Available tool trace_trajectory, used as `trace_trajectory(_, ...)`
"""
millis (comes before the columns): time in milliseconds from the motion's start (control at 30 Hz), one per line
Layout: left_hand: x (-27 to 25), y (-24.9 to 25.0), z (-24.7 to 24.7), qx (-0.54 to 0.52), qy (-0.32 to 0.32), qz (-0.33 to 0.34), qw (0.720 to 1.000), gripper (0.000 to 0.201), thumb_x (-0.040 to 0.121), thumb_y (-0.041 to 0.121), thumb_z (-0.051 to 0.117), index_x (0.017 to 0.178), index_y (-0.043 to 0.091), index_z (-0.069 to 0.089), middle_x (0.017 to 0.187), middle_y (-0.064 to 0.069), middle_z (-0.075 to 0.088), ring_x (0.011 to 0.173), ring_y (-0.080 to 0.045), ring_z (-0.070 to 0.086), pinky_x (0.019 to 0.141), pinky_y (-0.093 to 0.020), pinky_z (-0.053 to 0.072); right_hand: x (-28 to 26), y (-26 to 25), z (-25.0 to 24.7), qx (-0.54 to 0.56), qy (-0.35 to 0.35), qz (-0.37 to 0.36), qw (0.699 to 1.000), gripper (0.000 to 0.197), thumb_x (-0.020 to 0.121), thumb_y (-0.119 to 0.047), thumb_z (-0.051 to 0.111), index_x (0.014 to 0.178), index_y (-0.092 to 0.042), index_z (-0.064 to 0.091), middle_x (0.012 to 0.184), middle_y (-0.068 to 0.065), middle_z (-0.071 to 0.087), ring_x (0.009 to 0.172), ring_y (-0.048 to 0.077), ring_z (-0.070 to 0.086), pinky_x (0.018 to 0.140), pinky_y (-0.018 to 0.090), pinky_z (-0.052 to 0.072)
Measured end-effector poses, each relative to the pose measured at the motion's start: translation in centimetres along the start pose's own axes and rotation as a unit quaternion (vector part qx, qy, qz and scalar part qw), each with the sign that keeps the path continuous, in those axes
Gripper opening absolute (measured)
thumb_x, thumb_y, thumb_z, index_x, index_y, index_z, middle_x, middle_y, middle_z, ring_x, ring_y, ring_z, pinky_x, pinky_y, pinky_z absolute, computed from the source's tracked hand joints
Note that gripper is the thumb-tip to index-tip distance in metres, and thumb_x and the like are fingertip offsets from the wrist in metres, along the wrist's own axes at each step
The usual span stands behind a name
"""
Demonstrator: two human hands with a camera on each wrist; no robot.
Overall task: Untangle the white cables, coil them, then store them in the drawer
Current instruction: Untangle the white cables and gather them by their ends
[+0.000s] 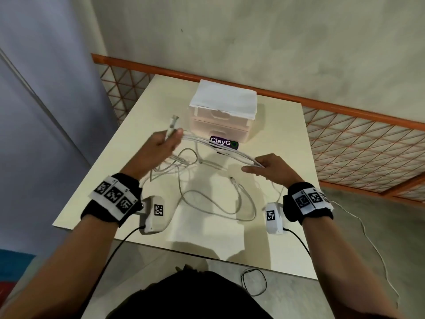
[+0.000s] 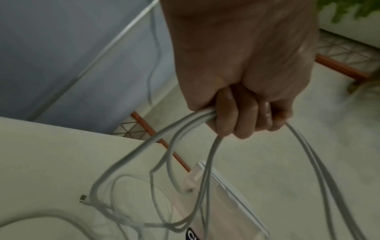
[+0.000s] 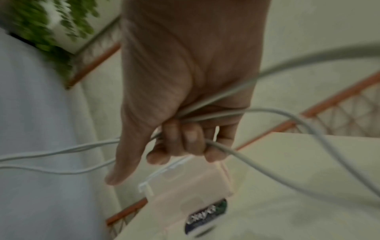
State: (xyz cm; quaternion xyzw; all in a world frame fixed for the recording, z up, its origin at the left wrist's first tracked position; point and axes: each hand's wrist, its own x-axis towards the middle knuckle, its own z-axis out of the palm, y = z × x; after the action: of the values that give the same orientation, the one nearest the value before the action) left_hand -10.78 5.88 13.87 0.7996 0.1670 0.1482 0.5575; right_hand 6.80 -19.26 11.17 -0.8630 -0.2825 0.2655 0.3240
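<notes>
White cables (image 1: 213, 143): a bundle of strands runs taut between the 2 hands above the desk (image 1: 276, 139); the rest lies in loose crossing loops (image 1: 220, 203) on the desk surface, with a free plug (image 1: 232, 179) resting between the loops.

Left hand (image 1: 164, 143): fingers (image 2: 236, 118) curled tight round several strands, a connector end (image 1: 172, 124) sticking up past the fist. Judgement: it serves as the anchor so the strands stay gathered.

Right hand (image 1: 270, 166): fingers (image 3: 185, 139) curled round the same strands further along, thumb extended. Wrist view is blurred, so the exact strand count is not readable. Judgement: holding the span apart lets the tangled part hang free and shows which strand crosses which.

Drawer unit (image 1: 220, 125): small, pale, 2 drawers, both appear closed, paper (image 1: 225, 100) stacked on top, a labelled dark item (image 1: 224, 143) at its base. It sits just behind the held span.

Stage, as a judgement: untangling underway; no coil formed, nothing stored.

Risk: pulling the span harder could tighten knots in the desk loops.
</notes>
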Motion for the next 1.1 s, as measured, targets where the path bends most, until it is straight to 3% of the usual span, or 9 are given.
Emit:
trace_trajectory(100,-0.5,0.3,-1.5,-0.003,0.032,-0.039,0.999,0.043,0.095,0.031,0.051,0.058,0.017,0.036,0.037,0.012,0.031,0.035,-0.002,0.028,0.040,-0.015,0.024,-0.5,2.9,0.0,-0.007,0.012,0.052,0.999,0.057,0.070,-0.047,0.077,0.050,-0.013,0.035,0.046,-0.002,0.037,0.049,0.014,0.033,0.056,0.028,0.028)
trace_trajectory(200,-1.0,-0.7,-1.8,0.118,-0.050,-0.084,0.988,0.044,0.091,0.028,0.059,0.055,0.012,0.038,0.041,0.010,0.035,0.039,-0.001,0.037,0.044,-0.014,0.028,-1.3,4.0,0.7,-0.052,-0.023,0.086,0.995,0.056,0.071,-0.051,0.074,0.049,-0.016,0.037,0.045,-0.007,0.040,0.050,0.015,0.038,0.053,0.027,0.027)
trace_trajectory(333,-1.4,-2.1,-0.2,0.249,-0.212,-0.165,0.930,0.042,0.089,0.039,0.058,0.061,0.011,0.046,0.061,-0.003,0.046,0.061,-0.016,0.045,0.061,-0.029,0.036,-1.8,6.1,3.1,-0.107,-0.141,0.158,0.971,0.070,0.077,-0.079,0.034,0.066,-0.014,0.058,0.083,0.007,0.064,0.085,0.018,0.053,0.079,0.032,0.040)
trace_trajectory(433,-2.1,-3.0,2.0,0.275,-0.279,-0.195,0.899,0.043,0.092,0.039,0.053,0.057,0.015,0.046,0.055,-0.001,0.046,0.053,-0.015,0.043,0.055,-0.026,0.034,-2.0,6.9,5.2,-0.117,-0.176,0.208,0.955,0.082,0.078,-0.081,0.015,0.082,-0.014,0.062,0.084,0.011,0.060,0.082,0.024,0.055,0.079,0.035,0.039)
trace_trajectory(533,-2.9,-3.8,3.6,0.274,-0.322,-0.225,0.878,0.044,0.092,0.042,0.051,0.057,0.015,0.048,0.050,0.001,0.045,0.040,-0.010,0.037,0.048,-0.024,0.030,-1.0,8.1,7.0,-0.197,-0.102,0.148,0.964,0.034,0.098,-0.035,0.040,0.110,-0.005,0.052,0.110,0.021,0.055,0.109,0.032,0.056,0.084,0.034,0.039)
trace_trajectory(633,-3.2,-3.5,4.4,0.259,-0.338,-0.248,0.870,0.042,0.093,0.038,0.049,0.058,0.015,0.045,0.048,0.002,0.040,0.036,-0.010,0.030,0.040,-0.020,0.023,0.3,9.3,8.4,-0.168,0.010,0.160,0.973,0.034,0.092,-0.013,0.053,0.117,0.010,0.046,0.125,0.027,0.051,0.119,0.037,0.049,0.091,0.034,0.038)
trace_trajectory(800,-3.4,-3.5,4.5,0.246,-0.355,-0.267,0.861,0.043,0.093,0.038,0.049,0.056,0.016,0.045,0.049,0.001,0.039,0.039,-0.011,0.030,0.042,-0.021,0.023,1.9,9.3,9.1,-0.150,0.028,0.171,0.973,0.031,0.094,-0.009,0.043,0.115,0.010,0.055,0.125,0.026,0.055,0.117,0.038,0.053,0.095,0.038,0.041)
trace_trajectory(933,-3.3,-3.4,4.7,0.242,-0.352,-0.259,0.866,0.043,0.093,0.038,0.048,0.057,0.016,0.046,0.048,0.003,0.039,0.036,-0.009,0.029,0.042,-0.022,0.023,3.3,6.7,6.0,-0.053,0.174,0.095,0.979,0.024,0.094,0.000,0.042,0.103,0.018,0.054,0.113,0.036,0.055,0.109,0.044,0.054,0.090,0.040,0.038)
trace_trajectory(1100,-3.0,-3.3,4.8,0.243,-0.401,-0.260,0.844,0.043,0.093,0.042,0.049,0.058,0.017,0.046,0.048,0.005,0.038,0.034,-0.006,0.027,0.039,-0.019,0.021,4.3,2.5,1.4,0.078,0.285,-0.014,0.955,0.009,0.093,-0.003,0.043,0.094,-0.010,0.038,0.102,0.028,0.063,0.079,0.032,0.057,0.069,0.032,0.040)
